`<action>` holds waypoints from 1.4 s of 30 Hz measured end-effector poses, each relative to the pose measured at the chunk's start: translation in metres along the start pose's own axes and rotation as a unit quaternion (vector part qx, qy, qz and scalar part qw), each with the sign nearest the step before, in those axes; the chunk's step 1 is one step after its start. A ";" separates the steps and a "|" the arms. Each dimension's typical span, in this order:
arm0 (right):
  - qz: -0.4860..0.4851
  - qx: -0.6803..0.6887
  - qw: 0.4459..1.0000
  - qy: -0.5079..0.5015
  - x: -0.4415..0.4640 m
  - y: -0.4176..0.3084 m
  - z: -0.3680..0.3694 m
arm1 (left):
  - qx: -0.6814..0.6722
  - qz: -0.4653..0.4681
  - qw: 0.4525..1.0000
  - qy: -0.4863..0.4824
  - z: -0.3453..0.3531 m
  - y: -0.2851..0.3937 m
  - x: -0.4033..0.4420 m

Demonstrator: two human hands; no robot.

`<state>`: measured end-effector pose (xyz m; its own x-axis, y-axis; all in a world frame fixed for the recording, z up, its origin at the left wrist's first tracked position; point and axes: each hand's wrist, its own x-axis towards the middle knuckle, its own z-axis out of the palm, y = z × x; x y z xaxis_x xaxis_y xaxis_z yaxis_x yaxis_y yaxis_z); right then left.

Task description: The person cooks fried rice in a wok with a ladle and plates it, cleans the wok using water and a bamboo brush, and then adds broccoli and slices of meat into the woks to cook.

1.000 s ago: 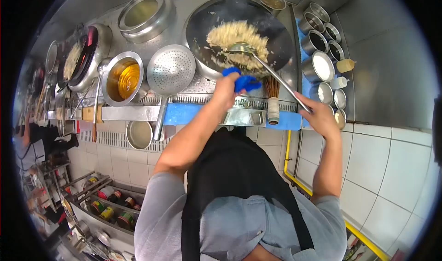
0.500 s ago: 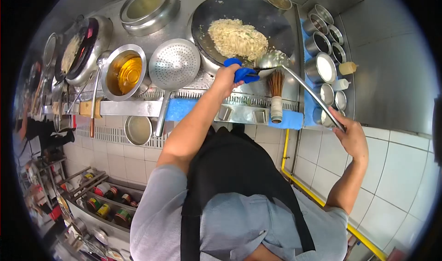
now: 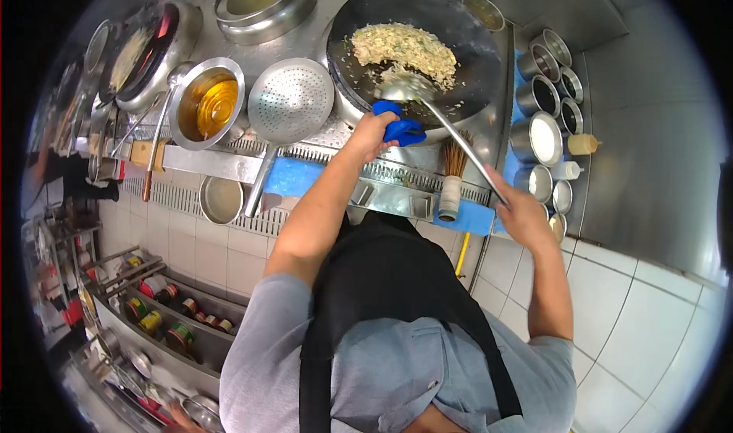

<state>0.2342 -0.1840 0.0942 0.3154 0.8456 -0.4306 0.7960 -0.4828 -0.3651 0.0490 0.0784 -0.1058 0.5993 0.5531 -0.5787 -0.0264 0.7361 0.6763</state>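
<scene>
With left hand (image 3: 372, 137) closed on the blue cloth (image 3: 405, 133) by the wok (image 3: 475, 59) and right hand (image 3: 522, 215) wrapped round the ladle (image 3: 403, 88), scrape low and gently, turning the rice (image 3: 408, 47) inside the wok.

A strainer (image 3: 291, 97) and a pot (image 3: 185, 116) of amber liquid (image 3: 217, 108) are set near the counter's (image 3: 314, 40) front edge, metal containers (image 3: 521, 141) along its right

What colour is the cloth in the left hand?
The cloth is blue; the head view shows it.
</scene>
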 end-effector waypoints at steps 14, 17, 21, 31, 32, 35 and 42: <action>-0.036 -0.004 0.999 0.021 0.063 0.057 -0.001 | -0.016 -0.011 1.000 0.016 0.002 -0.003 0.003; 0.029 0.044 0.998 0.021 0.060 0.071 0.005 | -0.010 -0.016 0.999 0.029 0.001 -0.010 -0.002; 0.034 0.353 0.935 -0.003 0.068 0.041 0.023 | -0.016 -0.008 0.999 0.027 0.000 -0.009 0.002; 0.026 0.411 0.907 -0.087 0.129 0.009 0.051 | -0.023 -0.004 1.000 0.019 -0.002 -0.008 0.006; 0.027 0.383 0.921 -0.068 0.127 0.010 0.056 | -0.018 -0.006 1.000 0.025 -0.002 -0.007 0.005; 0.025 0.339 0.939 -0.042 0.117 -0.007 0.050 | -0.021 -0.008 0.999 0.030 0.002 -0.007 0.005; 0.006 0.234 0.972 -0.009 0.151 0.009 0.043 | -0.008 -0.010 1.000 0.011 -0.002 -0.006 0.004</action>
<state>0.2666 -0.0703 -0.0098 0.3096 0.8376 -0.4500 0.4685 -0.5462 -0.6944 0.0498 0.0767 -0.1134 0.5829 0.5456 -0.6020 -0.0275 0.7538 0.6566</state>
